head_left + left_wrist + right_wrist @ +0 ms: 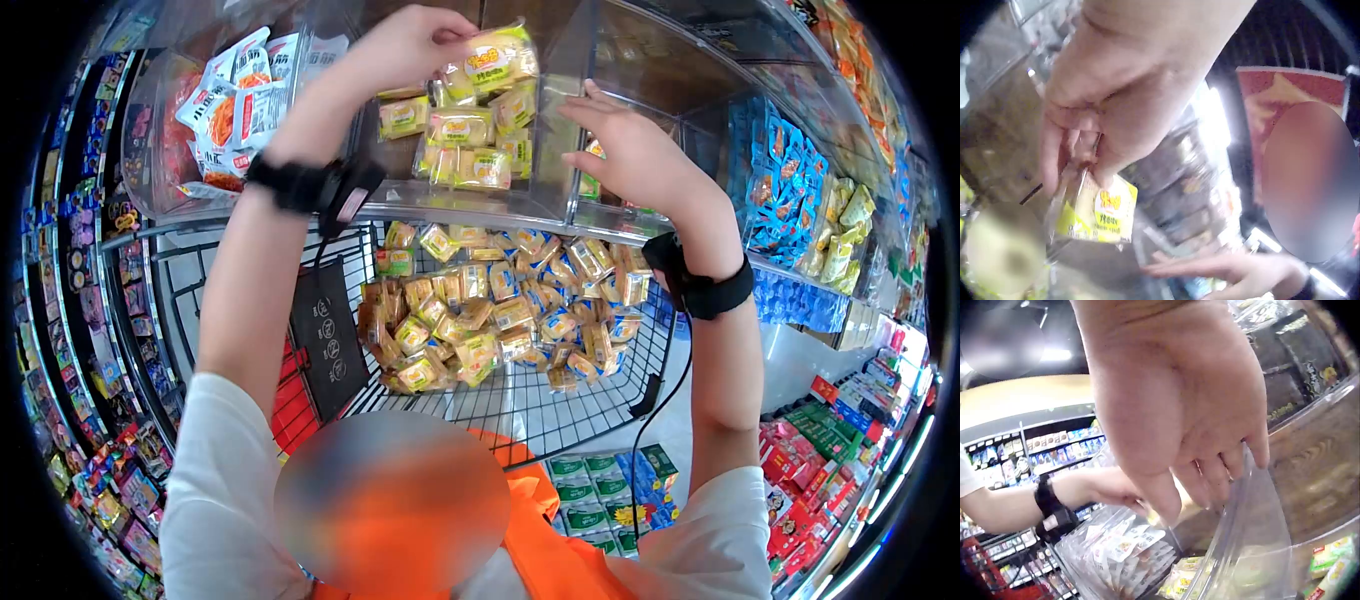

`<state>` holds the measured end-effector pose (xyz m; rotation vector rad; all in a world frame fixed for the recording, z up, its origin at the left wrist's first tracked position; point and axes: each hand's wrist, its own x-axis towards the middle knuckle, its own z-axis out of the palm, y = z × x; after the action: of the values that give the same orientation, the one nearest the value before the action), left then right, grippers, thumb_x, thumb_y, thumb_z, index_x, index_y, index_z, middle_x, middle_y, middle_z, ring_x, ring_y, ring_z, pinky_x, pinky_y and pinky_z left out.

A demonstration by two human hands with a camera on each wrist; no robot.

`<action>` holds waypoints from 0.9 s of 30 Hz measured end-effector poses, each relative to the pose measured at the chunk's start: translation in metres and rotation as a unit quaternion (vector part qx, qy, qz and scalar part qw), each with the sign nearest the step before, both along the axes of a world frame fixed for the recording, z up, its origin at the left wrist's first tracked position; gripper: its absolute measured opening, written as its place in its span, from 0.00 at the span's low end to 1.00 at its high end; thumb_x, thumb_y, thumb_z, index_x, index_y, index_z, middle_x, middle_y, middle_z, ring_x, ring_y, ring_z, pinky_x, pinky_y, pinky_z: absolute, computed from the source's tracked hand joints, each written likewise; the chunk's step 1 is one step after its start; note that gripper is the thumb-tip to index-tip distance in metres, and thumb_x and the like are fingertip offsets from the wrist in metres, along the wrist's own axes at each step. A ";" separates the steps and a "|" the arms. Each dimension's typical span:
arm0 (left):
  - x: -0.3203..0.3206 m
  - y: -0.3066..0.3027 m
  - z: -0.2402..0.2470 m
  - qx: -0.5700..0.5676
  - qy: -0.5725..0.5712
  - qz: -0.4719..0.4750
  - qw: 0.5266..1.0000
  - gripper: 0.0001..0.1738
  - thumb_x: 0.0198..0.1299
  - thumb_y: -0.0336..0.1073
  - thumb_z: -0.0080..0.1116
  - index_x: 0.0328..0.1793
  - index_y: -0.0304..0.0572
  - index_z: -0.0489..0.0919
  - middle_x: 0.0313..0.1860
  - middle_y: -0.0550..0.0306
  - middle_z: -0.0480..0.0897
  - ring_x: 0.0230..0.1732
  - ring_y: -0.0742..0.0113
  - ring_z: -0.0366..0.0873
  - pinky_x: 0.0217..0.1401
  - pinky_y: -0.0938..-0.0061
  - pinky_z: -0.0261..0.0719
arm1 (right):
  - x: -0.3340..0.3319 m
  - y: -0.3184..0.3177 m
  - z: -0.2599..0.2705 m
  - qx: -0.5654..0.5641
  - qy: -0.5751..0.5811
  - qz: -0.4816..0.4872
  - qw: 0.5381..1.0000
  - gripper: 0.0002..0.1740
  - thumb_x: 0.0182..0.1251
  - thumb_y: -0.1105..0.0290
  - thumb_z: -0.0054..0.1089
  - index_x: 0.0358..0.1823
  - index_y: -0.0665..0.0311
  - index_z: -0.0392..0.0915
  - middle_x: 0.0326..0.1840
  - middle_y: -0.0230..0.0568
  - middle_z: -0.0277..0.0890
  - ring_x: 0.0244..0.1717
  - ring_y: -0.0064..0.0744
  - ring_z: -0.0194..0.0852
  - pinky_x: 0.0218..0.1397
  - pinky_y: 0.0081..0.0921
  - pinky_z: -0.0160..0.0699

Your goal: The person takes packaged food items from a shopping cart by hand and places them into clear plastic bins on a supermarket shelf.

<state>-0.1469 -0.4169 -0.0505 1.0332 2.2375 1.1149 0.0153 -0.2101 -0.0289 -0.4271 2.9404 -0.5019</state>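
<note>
My left hand (410,45) has a yellow-and-clear snack packet (495,58) pinched between thumb and fingers, held above a bin pile (462,132) of matching packets. Logo's orange-red characters, too small for me to swear to. Left of that hand are white packets (215,120) with big black characters, looks like 面筋 on a couple. My right hand (635,140) is spread, thumb out, holding nothing, with blue packets (785,190) off to its right. Below both hands is the wire cart (648,398) with a heap (480,325) of small packets, some yellow-green, some blue-labelled. The dark panel (333,345) below my left forearm has white lettering and icons, can't read them. A black cable (660,400) hangs from my right wrist.

Left wrist cam: the packet hangs under my fingertips, label outward. Green line under the logo seems to start with 烤, rest is mush. Reddish panel (1250,125) off to the right of the hand.

Right wrist cam: my right fingers are at the edge of a clear divider (1266,519), which stands between the bins. Dark packages (1310,375) with gold print sit upper right of that hand, green-and-white packs (1332,556) lower right, red labels unreadable. Stocked shelves (1063,444) behind.
</note>
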 end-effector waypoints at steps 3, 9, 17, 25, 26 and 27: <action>-0.035 0.028 -0.072 -0.116 0.120 -0.003 0.986 0.16 0.50 0.38 0.56 0.42 0.35 0.77 0.37 0.40 0.79 0.40 0.54 0.77 0.43 0.68 0.75 | -0.001 0.007 0.003 -0.054 -0.069 -0.030 0.996 0.24 0.53 0.67 0.57 0.53 0.65 0.67 0.56 0.51 0.65 0.65 0.48 0.50 0.62 0.35 0.58; -0.037 0.030 -0.125 -0.192 0.258 0.058 0.945 0.23 0.50 0.35 0.56 0.55 0.42 0.71 0.46 0.41 0.76 0.45 0.47 0.75 0.48 0.64 0.72 | 0.007 0.008 -0.017 -0.073 0.041 -0.007 0.997 0.23 0.50 0.64 0.57 0.49 0.65 0.71 0.52 0.49 0.69 0.65 0.49 0.51 0.61 0.37 0.61; 0.092 0.017 0.028 0.016 0.233 -0.101 0.967 0.14 0.49 0.35 0.55 0.41 0.37 0.75 0.36 0.51 0.78 0.34 0.57 0.77 0.32 0.72 0.77 | 0.020 -0.007 -0.031 -0.093 0.081 -0.035 0.992 0.20 0.52 0.65 0.57 0.46 0.65 0.73 0.50 0.45 0.71 0.65 0.51 0.50 0.64 0.39 0.55; 0.216 -0.092 -0.134 -0.244 0.030 -0.279 0.928 0.16 0.49 0.41 0.54 0.43 0.44 0.73 0.37 0.59 0.76 0.40 0.60 0.76 0.37 0.67 0.76 | 0.108 -0.083 -0.071 -0.274 0.252 -0.076 0.925 0.13 0.42 0.79 0.57 0.33 0.60 0.75 0.35 0.35 0.74 0.36 0.36 0.72 0.40 0.33 0.68; 0.222 -0.107 -0.159 -0.244 0.024 -0.279 0.928 0.16 0.49 0.41 0.54 0.43 0.44 0.73 0.37 0.59 0.76 0.40 0.60 0.76 0.37 0.67 0.76 | 0.121 -0.096 -0.083 -0.296 0.193 -0.071 0.933 0.12 0.43 0.79 0.57 0.33 0.61 0.75 0.34 0.36 0.74 0.35 0.37 0.72 0.39 0.33 0.69; 0.228 -0.120 -0.181 -0.314 -0.006 -0.215 0.925 0.23 0.50 0.44 0.55 0.51 0.44 0.69 0.45 0.55 0.73 0.47 0.57 0.72 0.44 0.65 0.73 | 0.133 -0.106 -0.099 -0.316 0.134 -0.066 0.937 0.11 0.44 0.79 0.57 0.33 0.61 0.75 0.33 0.38 0.74 0.34 0.38 0.72 0.37 0.32 0.70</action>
<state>0.0808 -0.5371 -0.2319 1.1282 1.9941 0.1876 0.1487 -0.3164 -0.1278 -0.3785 3.0046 -1.5356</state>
